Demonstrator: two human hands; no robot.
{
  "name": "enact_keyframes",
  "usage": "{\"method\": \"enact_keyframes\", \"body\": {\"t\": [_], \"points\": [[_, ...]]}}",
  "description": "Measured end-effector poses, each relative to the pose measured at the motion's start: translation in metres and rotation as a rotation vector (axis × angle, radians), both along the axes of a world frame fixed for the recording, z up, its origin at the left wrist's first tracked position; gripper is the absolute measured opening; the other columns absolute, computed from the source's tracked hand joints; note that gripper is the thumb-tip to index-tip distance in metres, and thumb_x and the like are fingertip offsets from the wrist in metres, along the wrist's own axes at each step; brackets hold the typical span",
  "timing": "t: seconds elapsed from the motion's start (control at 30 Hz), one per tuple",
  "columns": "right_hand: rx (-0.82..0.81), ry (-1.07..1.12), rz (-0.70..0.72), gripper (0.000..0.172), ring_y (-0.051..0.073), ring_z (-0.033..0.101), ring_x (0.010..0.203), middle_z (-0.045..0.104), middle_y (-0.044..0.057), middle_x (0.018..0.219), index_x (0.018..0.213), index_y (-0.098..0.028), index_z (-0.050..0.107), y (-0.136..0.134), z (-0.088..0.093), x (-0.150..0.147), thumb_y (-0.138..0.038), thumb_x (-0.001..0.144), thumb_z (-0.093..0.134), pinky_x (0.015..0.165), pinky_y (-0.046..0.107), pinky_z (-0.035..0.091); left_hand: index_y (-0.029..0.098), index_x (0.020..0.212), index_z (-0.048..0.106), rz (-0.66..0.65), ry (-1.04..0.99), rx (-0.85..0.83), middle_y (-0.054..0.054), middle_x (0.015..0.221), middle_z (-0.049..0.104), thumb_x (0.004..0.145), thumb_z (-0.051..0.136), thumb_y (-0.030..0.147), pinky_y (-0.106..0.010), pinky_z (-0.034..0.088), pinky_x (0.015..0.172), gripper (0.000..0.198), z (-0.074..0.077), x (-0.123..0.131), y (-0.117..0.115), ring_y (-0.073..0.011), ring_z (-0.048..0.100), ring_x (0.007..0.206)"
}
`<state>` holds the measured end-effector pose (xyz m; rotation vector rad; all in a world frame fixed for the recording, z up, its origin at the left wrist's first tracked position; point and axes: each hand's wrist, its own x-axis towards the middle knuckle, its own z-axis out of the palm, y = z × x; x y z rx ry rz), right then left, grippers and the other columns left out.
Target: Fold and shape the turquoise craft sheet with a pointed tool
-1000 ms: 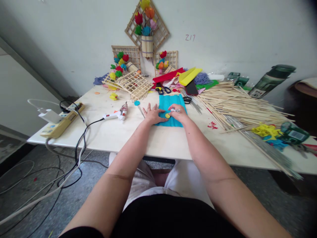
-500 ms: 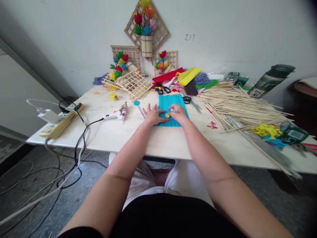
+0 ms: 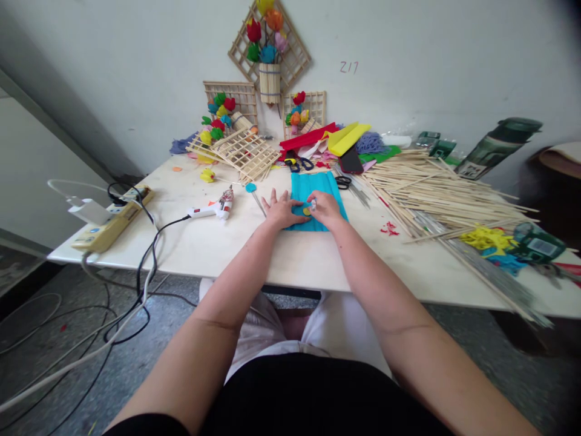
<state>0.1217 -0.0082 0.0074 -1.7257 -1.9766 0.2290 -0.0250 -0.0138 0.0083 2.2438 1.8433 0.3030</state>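
Note:
A blue sheet [image 3: 320, 185] lies flat on the white table [image 3: 236, 242], with a small yellow round piece [image 3: 307, 212] on it. My left hand [image 3: 280, 210] rests on the sheet's left edge with its fingers spread flat, right beside the yellow piece. My right hand [image 3: 323, 207] has its fingers closed around a small pen-like tool [image 3: 313, 205] whose tip meets the yellow piece.
A glue gun [image 3: 213, 209] lies left of my hands, its cable running to a power strip [image 3: 111, 224]. Black scissors [image 3: 344, 181] lie behind the sheet. Several wooden sticks [image 3: 431, 188] cover the right side. Wooden lattices [image 3: 240, 154] and coloured flowers stand at the back.
My right hand has shifted slightly left over the yellow piece, its fingers curling tighter. My left hand has stayed put.

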Motion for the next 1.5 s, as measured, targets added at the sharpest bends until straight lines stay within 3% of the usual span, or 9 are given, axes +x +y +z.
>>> {"method": "enact_keyframes", "body": {"t": [0.37,0.7,1.27,1.5], "points": [[-0.036,-0.021,-0.007,0.025,0.022,0.061,0.089,0.068,0.008,0.097,0.094,-0.019,0.065,0.001,0.0,-0.002,-0.024,0.07,0.057,0.072,0.029,0.044,0.036,0.111,0.059,-0.034,-0.029,0.075,0.003,0.149,0.024,0.066,0.064,0.056,-0.064,-0.001,0.105,0.05,0.001,0.002,-0.001,-0.0343,-0.002,0.139],[-0.023,-0.003,-0.007,0.025,0.022,0.061,0.088,0.068,0.007,0.095,0.092,-0.02,0.065,0.003,-0.002,0.0,-0.022,0.069,0.056,0.072,0.029,0.044,0.037,0.1,0.065,-0.076,-0.003,0.096,0.008,0.15,0.021,0.069,0.062,0.053,-0.061,-0.004,0.107,0.036,0.004,0.002,-0.004,-0.0316,-0.003,0.139],[0.003,-0.011,0.047,0.028,0.02,0.061,0.088,0.068,0.006,0.095,0.094,-0.019,0.065,0.009,-0.006,0.007,-0.015,0.069,0.053,0.075,0.027,0.045,0.035,0.092,0.068,0.011,-0.046,0.149,0.011,0.149,0.023,0.074,0.053,0.058,-0.062,-0.003,0.107,0.033,0.002,0.011,-0.005,-0.0341,0.002,0.139],[-0.083,0.085,0.085,0.031,0.017,0.06,0.085,0.068,0.004,0.096,0.094,-0.018,0.065,0.01,0.001,0.011,-0.008,0.068,0.051,0.075,0.026,0.045,0.035,0.092,0.068,0.004,-0.065,0.139,0.009,0.148,0.025,0.073,0.052,0.061,-0.062,-0.003,0.107,0.036,-0.001,0.009,-0.002,-0.0341,0.004,0.139]]}}
